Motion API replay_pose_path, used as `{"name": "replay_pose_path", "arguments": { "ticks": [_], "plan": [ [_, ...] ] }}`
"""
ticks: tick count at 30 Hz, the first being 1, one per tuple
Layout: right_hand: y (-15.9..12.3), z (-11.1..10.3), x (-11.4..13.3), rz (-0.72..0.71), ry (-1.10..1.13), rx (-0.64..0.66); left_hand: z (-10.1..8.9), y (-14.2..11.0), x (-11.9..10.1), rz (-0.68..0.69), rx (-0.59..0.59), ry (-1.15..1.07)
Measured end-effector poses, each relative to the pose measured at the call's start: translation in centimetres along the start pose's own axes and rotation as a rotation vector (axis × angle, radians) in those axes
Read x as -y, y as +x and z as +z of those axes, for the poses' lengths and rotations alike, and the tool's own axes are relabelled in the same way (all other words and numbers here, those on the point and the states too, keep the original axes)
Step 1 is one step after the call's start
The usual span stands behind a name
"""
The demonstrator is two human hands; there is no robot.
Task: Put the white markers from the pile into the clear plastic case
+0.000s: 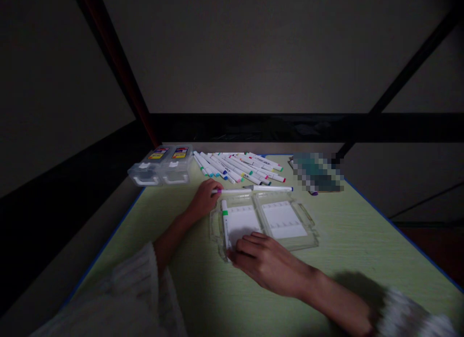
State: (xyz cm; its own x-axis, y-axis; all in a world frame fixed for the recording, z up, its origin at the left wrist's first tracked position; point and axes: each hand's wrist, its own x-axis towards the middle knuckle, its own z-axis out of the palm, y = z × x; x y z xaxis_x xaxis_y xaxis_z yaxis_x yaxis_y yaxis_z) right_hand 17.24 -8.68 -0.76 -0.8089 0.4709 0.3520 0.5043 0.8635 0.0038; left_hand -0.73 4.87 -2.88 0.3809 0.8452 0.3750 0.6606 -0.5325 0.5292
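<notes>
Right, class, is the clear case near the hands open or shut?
Open: the clear case lies with its two halves spread side by side, and a green-banded marker is visible in the left one.

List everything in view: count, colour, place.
Clear boxes: two, labels red and yellow, far left
Marker pile: many, overlapping, white with coloured ends, far side
Blue-ended marker: one, white, behind case
Purple marker: one, white, purple near its left end, behind case
Green marker: one, white, green band, case's left side
Case: one, clear, open, centre
Inserts: two, white, in case
Pixelated item: one, teal, far right
Purple tip: one, beside it
Table: one, pale green, blue-edged, below
Wall: grey, dark bars, behind
Left grip: one, at purple marker
Right grip: one, at green marker
Sleeves: two, whitish, nearest
</notes>
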Motion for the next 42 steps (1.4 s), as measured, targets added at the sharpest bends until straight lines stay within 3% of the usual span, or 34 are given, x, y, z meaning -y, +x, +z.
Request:
{"name": "replay_pose_path", "arguments": {
  "ticks": [23, 42],
  "plan": [
    [0.05, -0.26, -0.03, -0.003, 0.002, 0.020, -0.40, 0.06, -0.57, -0.022, 0.041, -0.094],
    [-0.02, -0.42, -0.09, 0.001, -0.003, 0.016, -0.68, 0.41, -0.53, -0.239, -0.083, -0.317]
  ]
}}
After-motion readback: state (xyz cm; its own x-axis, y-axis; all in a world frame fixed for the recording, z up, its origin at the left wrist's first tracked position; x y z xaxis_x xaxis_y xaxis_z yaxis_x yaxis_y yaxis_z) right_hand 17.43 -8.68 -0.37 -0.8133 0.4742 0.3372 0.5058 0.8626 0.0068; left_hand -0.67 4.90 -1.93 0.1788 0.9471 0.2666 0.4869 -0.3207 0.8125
